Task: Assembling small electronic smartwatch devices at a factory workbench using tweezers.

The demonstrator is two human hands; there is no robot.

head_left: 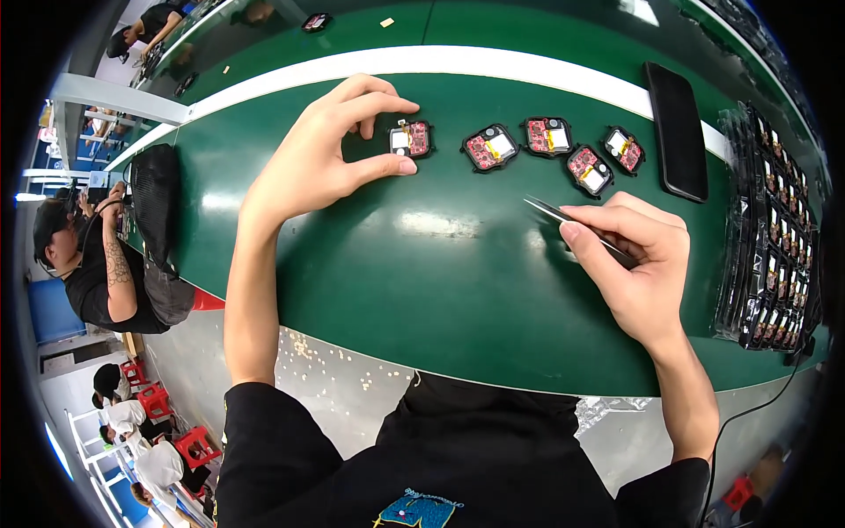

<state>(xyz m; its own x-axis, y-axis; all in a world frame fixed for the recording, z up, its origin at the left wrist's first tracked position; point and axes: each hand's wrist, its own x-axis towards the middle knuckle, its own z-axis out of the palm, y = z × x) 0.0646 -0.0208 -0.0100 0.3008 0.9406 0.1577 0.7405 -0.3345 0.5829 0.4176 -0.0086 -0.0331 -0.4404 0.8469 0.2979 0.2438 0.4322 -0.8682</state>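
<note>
My left hand (327, 145) reaches over the table around a small black-framed watch module (410, 139) with a red circuit board and a white part. Its thumb lies by the module's near edge and its index finger curves past the far edge, a small gap showing there; the fingers are apart. In my right hand (638, 255) is a pair of dark tweezers (550, 209), tips pointing left and up over bare tabletop. Several similar modules lie beyond the tips, among them a watch module (490, 147), another watch module (547, 136) and a third watch module (590, 171).
A black phone-like slab (676, 132) lies at the right by a white rail (422, 60). Stacked clear trays (775, 238) of modules stand at the far right, a cable (735, 414) running down beside them. A co-worker (97, 255) sits at the left near a black bag (155, 202).
</note>
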